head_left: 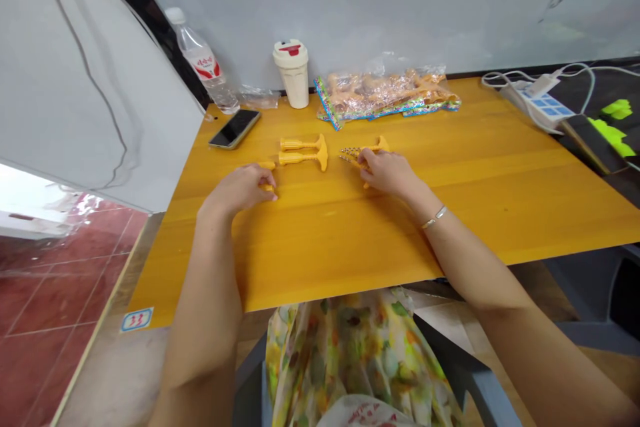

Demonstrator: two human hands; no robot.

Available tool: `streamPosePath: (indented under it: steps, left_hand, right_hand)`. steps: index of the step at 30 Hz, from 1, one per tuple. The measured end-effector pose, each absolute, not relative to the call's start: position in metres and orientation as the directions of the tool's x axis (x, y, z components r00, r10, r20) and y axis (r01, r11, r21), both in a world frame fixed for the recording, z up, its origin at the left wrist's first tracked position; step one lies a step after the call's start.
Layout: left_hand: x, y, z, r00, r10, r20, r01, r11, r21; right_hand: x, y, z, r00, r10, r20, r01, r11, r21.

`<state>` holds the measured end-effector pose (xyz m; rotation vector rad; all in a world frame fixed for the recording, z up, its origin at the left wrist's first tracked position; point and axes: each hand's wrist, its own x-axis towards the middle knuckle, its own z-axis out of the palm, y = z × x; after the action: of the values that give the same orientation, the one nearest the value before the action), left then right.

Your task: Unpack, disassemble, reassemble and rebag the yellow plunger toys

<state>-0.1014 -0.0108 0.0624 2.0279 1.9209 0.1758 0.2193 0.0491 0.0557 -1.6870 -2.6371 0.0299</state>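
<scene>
Left hand: curled over a yellow plastic piece, hiding its middle; cannot tell whether it is pinched.
Right hand: pinching a second yellow plastic piece, partly hidden beneath the fingers.
Beside right hand: a small metal chain, too small to make out well.
Between hands: two yellow T-shaped pieces, side by side on the tabletop.
Far edge: a phone, a lidded cup, a water bottle, and a plastic bag of tan pieces, blurred behind its wrapping.
</scene>
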Motion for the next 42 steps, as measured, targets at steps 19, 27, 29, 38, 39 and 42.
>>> streamPosePath:
  steps: [19, 27, 29, 38, 39, 42]
  left_hand:
    - [-0.076, -0.018, 0.066, -0.013, 0.987, 0.160, 0.996, -0.001, 0.085]
    - [-0.036, 0.007, 0.021, 0.176, 0.946, 0.272, 0.974, -0.207, 0.090]
    - [-0.034, 0.015, 0.014, 0.173, 0.949, 0.265, 0.978, -0.198, 0.071]
    - [-0.012, 0.001, 0.029, 0.354, 0.870, 0.343, 0.916, -0.397, 0.062]
    - [-0.008, -0.002, 0.032, 0.366, 0.856, 0.366, 0.907, -0.416, 0.065]
    - [-0.001, -0.007, 0.036, 0.366, 0.842, 0.398, 0.900, -0.428, 0.078]
  right_hand:
    - [0.226, 0.059, 0.036, -0.493, 0.846, 0.203, 0.867, 0.497, 0.034]
    - [0.218, 0.053, 0.035, -0.508, 0.820, 0.264, 0.844, 0.535, -0.041]
    - [0.216, 0.053, 0.035, -0.511, 0.800, 0.315, 0.824, 0.560, -0.085]
    - [0.208, 0.056, 0.032, -0.406, 0.857, 0.318, 0.470, 0.494, -0.731]
    - [0.206, 0.054, 0.033, -0.440, 0.868, 0.229, 0.372, 0.408, -0.834]
    - [0.198, 0.044, 0.037, -0.600, 0.800, 0.000, 0.129, 0.097, -0.987]
